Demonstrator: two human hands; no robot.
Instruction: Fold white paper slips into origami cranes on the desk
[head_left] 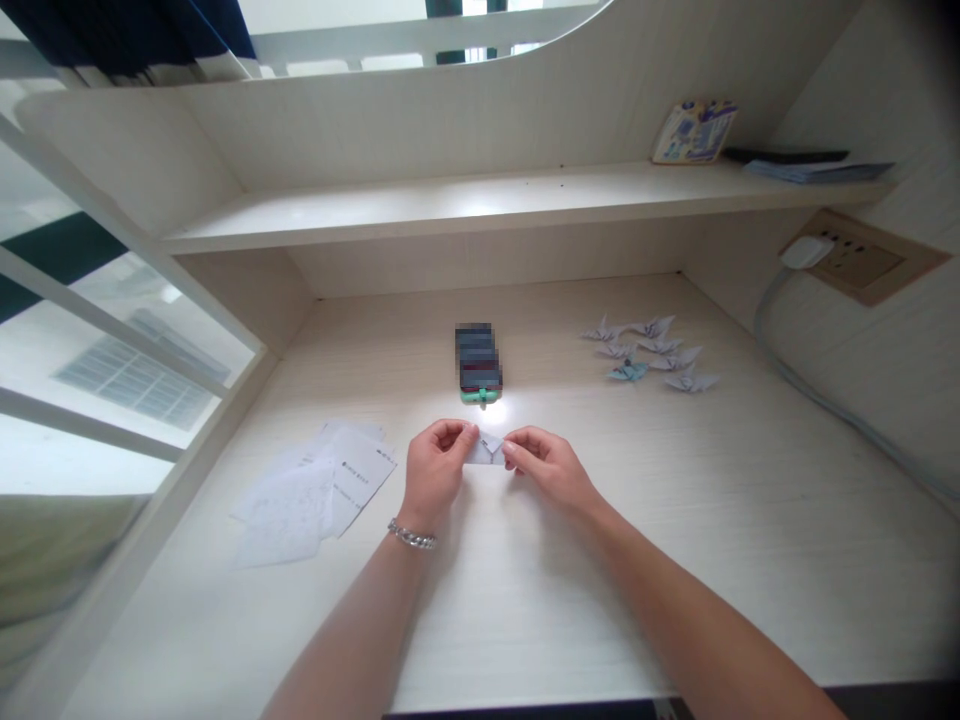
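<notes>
Between my hands is a small folded piece of white paper [486, 449], with a pointed flap and some dark print showing. My left hand [437, 462] pinches its left end between thumb and fingers; a silver chain bracelet [412, 536] circles that wrist. My right hand [546, 462] grips the right end with thumb and fingertips. Just beyond the hands lies a phone [478, 358] with a green lower edge, its screen blurred. To the left, several loose printed paper sheets [300, 510] overlap on the desk.
Several folded paper cranes stand at the back right, one of them a blue paper crane [628, 371]. A grey cable [817, 395] runs from the wall socket [862, 255] down the right side. Above the desk is a shelf [420, 212] holding a small patterned packet [694, 132].
</notes>
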